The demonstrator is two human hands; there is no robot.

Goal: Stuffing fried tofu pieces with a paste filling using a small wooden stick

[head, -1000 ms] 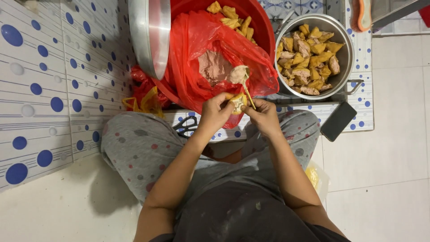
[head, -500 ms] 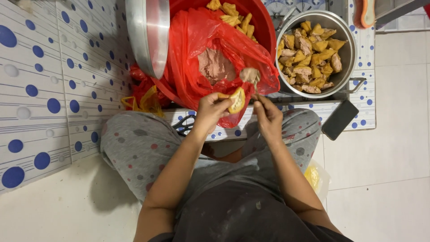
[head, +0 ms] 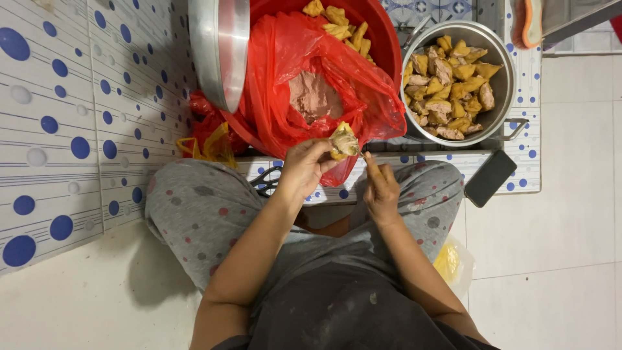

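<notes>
head view: only camera, looks straight down at a seated person's lap and hands
left hand (head: 304, 170): fingers closed around a stuffed tofu puff (head: 343, 142), held just above the fingertips, over the lower edge of the red bag (head: 363, 91)
right hand (head: 381, 188): loosely curled, forefinger up; looks to pinch a thin stick, too small to be sure; just right of the puff, not touching it
filling (head: 314, 97): pinkish paste lump in the bag, right beyond the left hand
basin (head: 382, 39): red, under the bag, plain yellow puffs at its far side
pot (head: 502, 78): metal, full of puffs, beyond and right of the right hand
lid (head: 220, 45): metal, on edge, beyond and left of the left hand
phone (head: 490, 177): dark, on the tiled ledge right of the right hand
change vs 0.5 s ago: right hand pulled back from the puff and dropped lower; puff turned, filled side showing
change vs 1.0 s ago: both hands were together on the puff, right one at its opening
meaning: this puff looks packed; left hand alone keeps it
</notes>
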